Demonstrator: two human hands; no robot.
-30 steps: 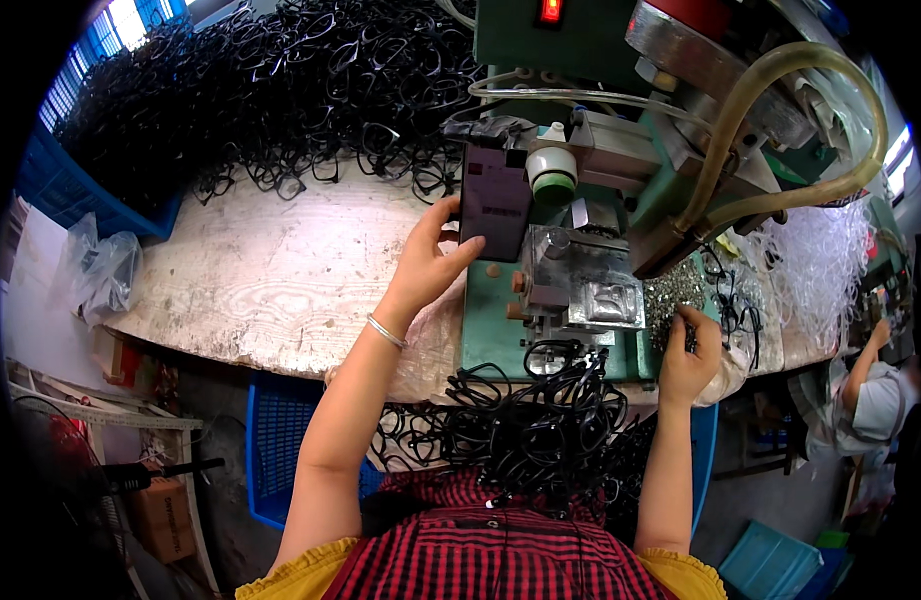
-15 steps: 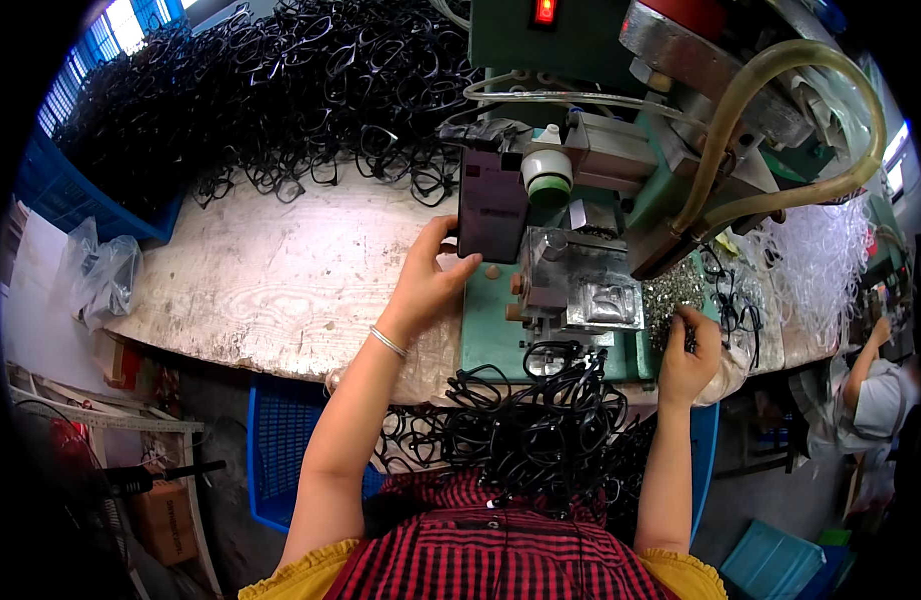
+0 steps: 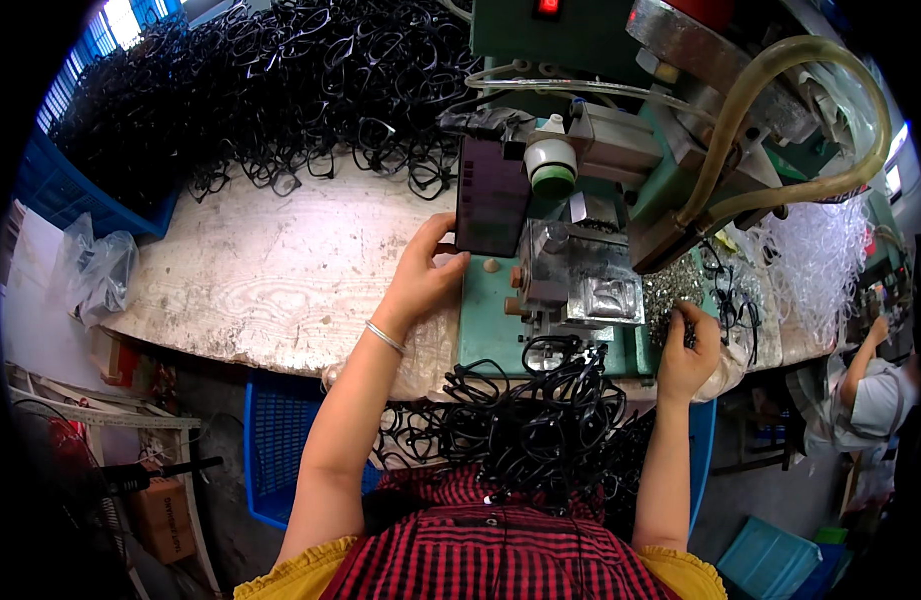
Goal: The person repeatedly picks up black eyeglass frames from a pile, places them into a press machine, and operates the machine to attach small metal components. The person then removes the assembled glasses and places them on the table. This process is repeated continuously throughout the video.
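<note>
Bench [image 3: 271, 290]: worn, whitish top. Black eyeglass frames [image 3: 281, 90] heaped along far edge. Green machine [image 3: 601, 200] stands toward right end; small metal parts [image 3: 673, 290] piled just beside its base.

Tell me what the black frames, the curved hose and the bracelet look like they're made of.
The black frames look like glossy moulded plastic: thin, with shiny glints. The curved hose seems soft, yellowish, see-through plastic or rubber, since it bends in a loop. The bracelet looks like polished metal, silvery and bright.
</note>
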